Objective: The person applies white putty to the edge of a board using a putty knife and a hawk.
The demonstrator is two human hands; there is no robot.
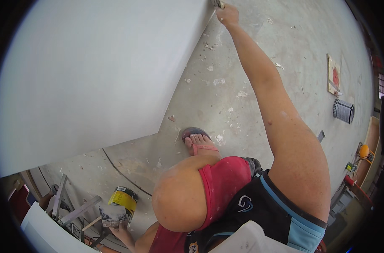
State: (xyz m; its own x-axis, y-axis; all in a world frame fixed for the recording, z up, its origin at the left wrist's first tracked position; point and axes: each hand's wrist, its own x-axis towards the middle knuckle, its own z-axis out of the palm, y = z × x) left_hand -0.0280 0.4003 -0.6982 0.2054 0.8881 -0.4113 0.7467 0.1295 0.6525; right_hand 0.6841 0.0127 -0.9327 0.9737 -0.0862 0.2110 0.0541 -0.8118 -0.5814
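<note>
A large white panel point(95, 76) fills the upper left. My right hand point(228, 15) is stretched far out to the panel's top corner, shut on a small flat-bladed tool point(218, 4) that touches the panel's edge. Low on the left, my left hand point(123, 232) grips a flat piece loaded with white putty point(112, 214). A yellow can with a black rim point(124, 198) sits right against that piece. I cannot tell whether the hand holds the can too.
The concrete floor point(242, 84) is speckled with white blobs. My foot in a pink sandal point(199, 143) stands by the panel's lower corner. A ribbed tin point(343, 110) and a wooden board point(333, 76) lie at the right. A metal frame point(69, 206) stands lower left.
</note>
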